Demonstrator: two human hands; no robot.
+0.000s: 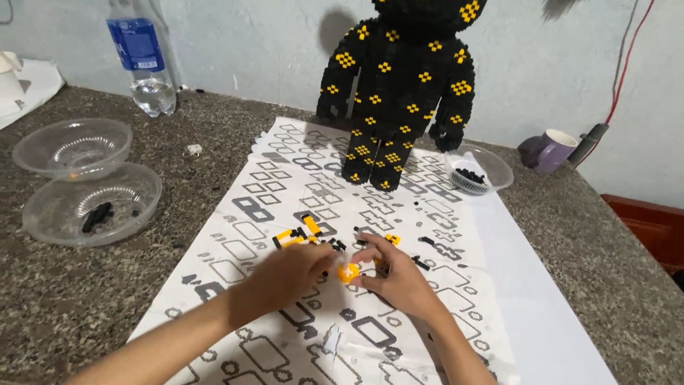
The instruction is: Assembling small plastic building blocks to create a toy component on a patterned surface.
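Observation:
My left hand [288,274] and my right hand [394,274] meet over a printed instruction sheet [285,178], both pinching a small orange brick piece [348,272] between their fingertips. Loose orange and black bricks [299,232] lie on the sheet just beyond my fingers. A tall black brick figure with yellow dot patterns [399,93] stands upright at the far end of the sheet.
Two clear plastic bowls [75,146] [92,203] sit at the left, the nearer one holding black pieces. A third bowl with black bricks [479,170] is at the right of the figure. A water bottle [142,57], a purple mug [548,150] and a red cable [627,64] stand near the wall.

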